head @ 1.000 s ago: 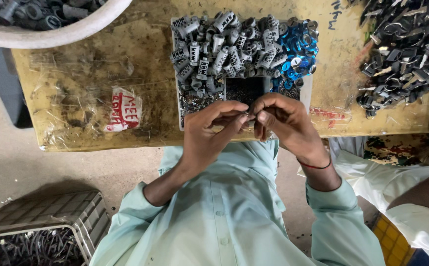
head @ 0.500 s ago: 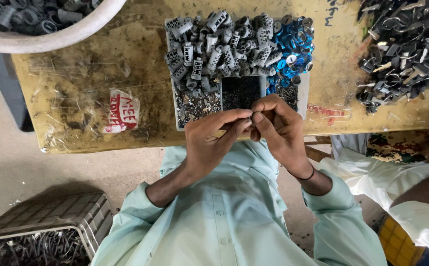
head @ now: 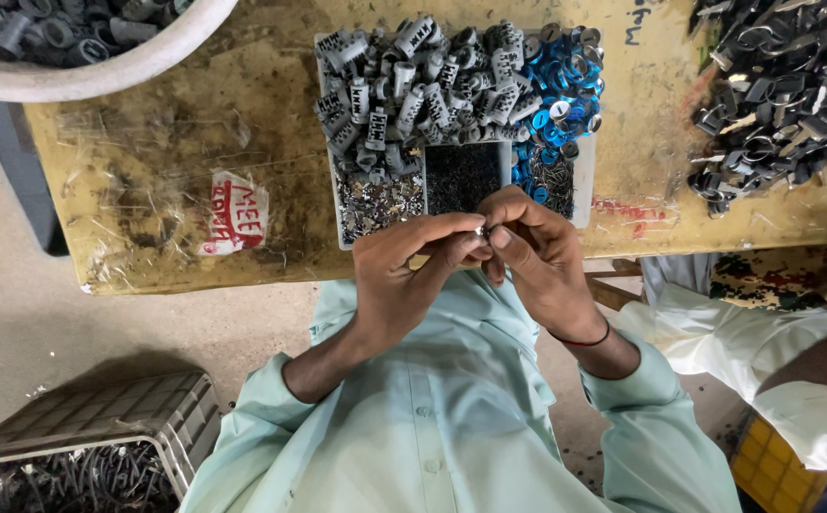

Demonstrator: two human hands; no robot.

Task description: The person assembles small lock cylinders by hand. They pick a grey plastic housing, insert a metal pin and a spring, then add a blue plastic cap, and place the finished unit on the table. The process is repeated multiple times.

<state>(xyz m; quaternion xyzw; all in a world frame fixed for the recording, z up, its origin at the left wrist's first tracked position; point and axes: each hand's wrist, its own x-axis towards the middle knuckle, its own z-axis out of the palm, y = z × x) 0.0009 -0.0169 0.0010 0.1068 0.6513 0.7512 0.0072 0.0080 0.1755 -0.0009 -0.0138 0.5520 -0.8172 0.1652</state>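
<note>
Metal part (head: 479,230), tiny and silvery, sits pinched between your two hands just above the near edge of the surface (head: 195,142), in front of your chest. Your left hand (head: 404,275) has its fingers (head: 451,249) curled nearly closed, thumb and forefinger tips pressed on the part. Your right hand (head: 537,256) meets it from the other side, fingers bent tight, the tips touching the same part; what kind of part it is, is too small to tell.

Just beyond your hands lies one white tray (head: 585,190) with several compartments: a heap of grey cylinders (head: 413,85), too many to count, a heap of blue rings (head: 556,90), a black-filled pocket (head: 461,176) and a pocket of small bits (head: 375,204). Well to the right on the surface is one pile of dark metal pieces (head: 784,85). At the far left corner one white basin (head: 100,71) holds more grey cylinders. One grey crate (head: 100,418) stands on the floor to your left. Another person's white sleeve (head: 765,332) shows at your right.
</note>
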